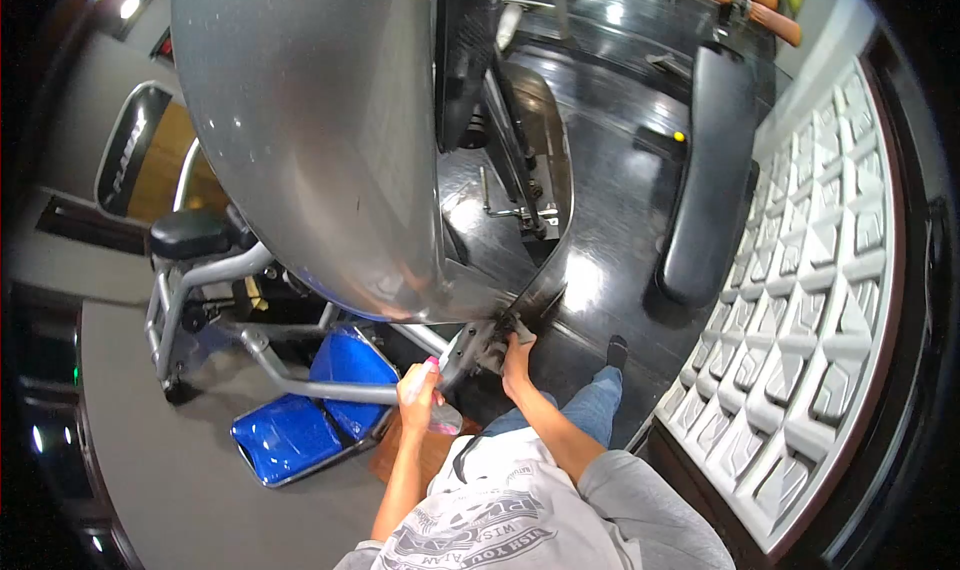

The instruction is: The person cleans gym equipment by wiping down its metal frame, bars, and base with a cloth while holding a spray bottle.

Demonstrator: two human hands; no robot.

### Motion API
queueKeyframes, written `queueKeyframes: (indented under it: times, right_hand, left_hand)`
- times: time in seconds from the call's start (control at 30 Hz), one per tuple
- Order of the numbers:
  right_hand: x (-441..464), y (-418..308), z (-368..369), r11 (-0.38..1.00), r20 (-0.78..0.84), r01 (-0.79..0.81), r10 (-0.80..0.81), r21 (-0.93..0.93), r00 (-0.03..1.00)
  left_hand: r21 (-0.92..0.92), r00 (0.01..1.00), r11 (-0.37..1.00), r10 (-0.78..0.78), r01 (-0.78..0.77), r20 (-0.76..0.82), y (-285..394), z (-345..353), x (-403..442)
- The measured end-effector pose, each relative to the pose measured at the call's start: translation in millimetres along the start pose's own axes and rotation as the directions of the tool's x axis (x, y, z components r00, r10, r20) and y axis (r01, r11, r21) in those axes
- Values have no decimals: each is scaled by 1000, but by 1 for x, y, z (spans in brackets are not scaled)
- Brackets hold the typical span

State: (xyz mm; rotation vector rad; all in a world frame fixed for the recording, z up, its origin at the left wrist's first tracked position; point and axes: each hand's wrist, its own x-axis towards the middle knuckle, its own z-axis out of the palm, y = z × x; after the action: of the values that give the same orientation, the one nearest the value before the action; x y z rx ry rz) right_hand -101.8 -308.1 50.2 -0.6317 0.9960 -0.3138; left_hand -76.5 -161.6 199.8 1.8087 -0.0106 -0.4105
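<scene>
My left hand [416, 402] is closed around a spray bottle with a pink nozzle [432, 363]; its clear body [447, 419] shows below my fingers. Beside it, my right hand [516, 358] presses a pale cloth [525, 337] against the dark lower joint [490, 348] of a gym machine. Most of the cloth is hidden by my fingers. The machine's large grey cover [320, 140] rises directly in front of both hands, with a silver frame tube [345, 392] running out to the left.
A blue padded seat [290, 438] lies left of my hands, near another machine with a black pad [188, 233]. To the right stand a black bench [708, 170] and a white textured wall panel [800, 300]. Orange rollers [773, 22] are at the far right.
</scene>
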Motion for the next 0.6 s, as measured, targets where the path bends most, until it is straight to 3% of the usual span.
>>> queueKeyframes:
  times: [0.1, 0.23, 0.27, 0.3, 0.37, 0.4, 0.53, 0.6]
  right_hand:
    - [-20, -1, 2, 991, 70, 54, -63, 126, 996]
    - [-8, 7, 7, 961, -38, 277, -277, 10, 960]
    - [4, 15, 9, 995, -50, 100, -100, 14, 994]
    - [17, 23, 9, 995, -62, 94, -92, 25, 994]
    - [50, 35, 6, 937, -224, 284, -327, -203, 918]
    - [67, 45, -2, 962, -167, 271, -275, -42, 947]
    - [170, 105, -55, 974, -117, 73, -100, -215, 988]
    - [157, 62, -49, 979, -141, 25, -54, -204, 988]
  left_hand:
    - [44, 992, 998, 34, -40, 125, 3, -3, 19]
    - [150, 967, 988, -2, -38, 254, 7, 2, 34]
    - [151, 958, 985, 35, -81, 285, 13, 6, 33]
    - [163, 955, 984, 26, -77, 296, 20, 8, 32]
    - [247, 912, 958, 31, -143, 408, 26, 17, 33]
    - [294, 885, 922, 97, -253, 456, 22, 20, 35]
    - [238, 855, 925, 145, -296, 498, 15, 33, 38]
    - [156, 873, 948, 182, -279, 452, 17, 44, 40]
